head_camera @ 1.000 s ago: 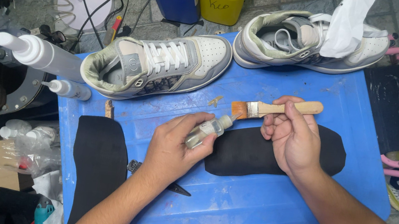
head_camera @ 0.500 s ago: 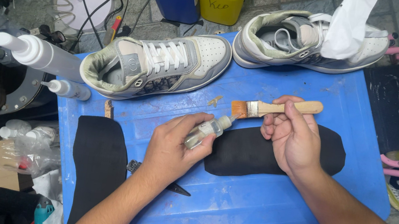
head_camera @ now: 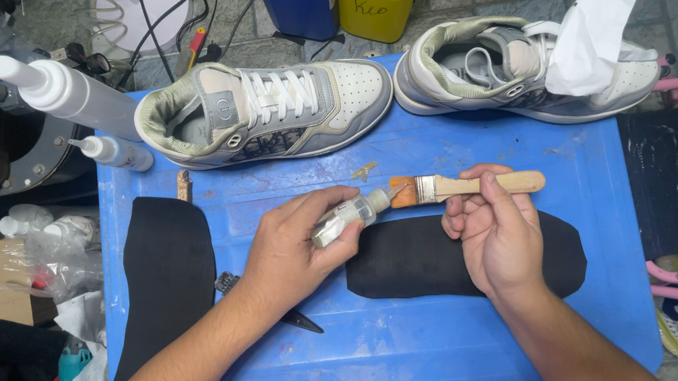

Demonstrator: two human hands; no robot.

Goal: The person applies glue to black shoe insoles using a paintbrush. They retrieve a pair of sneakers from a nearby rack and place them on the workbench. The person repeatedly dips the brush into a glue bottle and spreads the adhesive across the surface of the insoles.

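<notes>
- Left hand (head_camera: pixel 293 246) closed around a small clear glue bottle (head_camera: pixel 346 218), nozzle touching the brush bristles.
- Right hand (head_camera: pixel 499 235) pinches a wooden-handled brush (head_camera: pixel 454 186) above the black insole (head_camera: pixel 453 260) on the blue table (head_camera: pixel 422 353).

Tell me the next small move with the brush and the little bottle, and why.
Probably squeeze the bottle onto the bristles. The left hand tilts its nozzle up to the tip of the brush, which the right hand holds above the black insole, and the bristles have not touched the insole.
</notes>
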